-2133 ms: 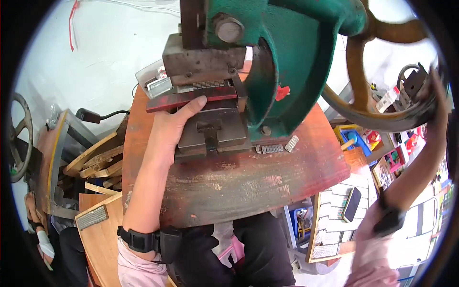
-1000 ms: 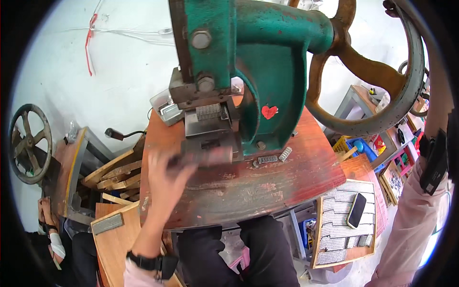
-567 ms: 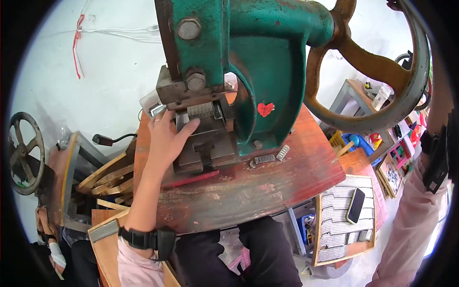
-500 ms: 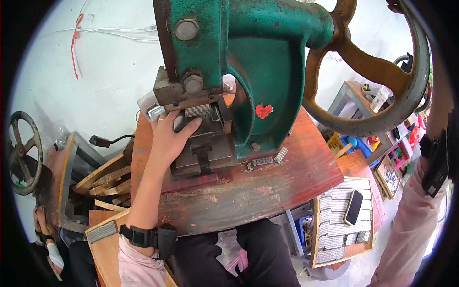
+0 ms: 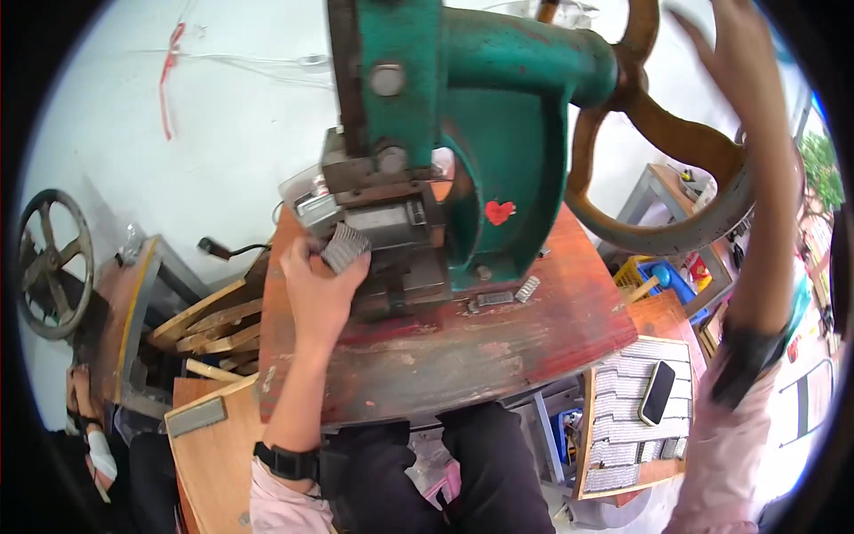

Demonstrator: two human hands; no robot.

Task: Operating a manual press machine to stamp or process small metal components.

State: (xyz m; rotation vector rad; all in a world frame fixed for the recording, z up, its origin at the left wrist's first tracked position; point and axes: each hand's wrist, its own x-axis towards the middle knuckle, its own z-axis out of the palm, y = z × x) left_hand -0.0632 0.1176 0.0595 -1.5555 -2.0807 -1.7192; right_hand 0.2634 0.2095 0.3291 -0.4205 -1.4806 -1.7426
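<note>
Left hand (image 5: 316, 289) pinching a ridged grey metal piece (image 5: 344, 246) at its fingertips, just beside the green press (image 5: 498, 169) die, right hand (image 5: 734, 53) raised with fingers spread, against the rusty handwheel (image 5: 676, 160)

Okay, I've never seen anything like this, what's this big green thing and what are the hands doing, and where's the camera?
The camera sits on the person's head and looks down, so its wide lens bends the edges. The big green cast-metal press stands on a worn reddish wooden bench. The left hand holds a small ribbed grey metal piece at the press's tooling. The right hand reaches up at the large rusty brown handwheel. Small ribbed metal pieces lie beside the press base.
</note>
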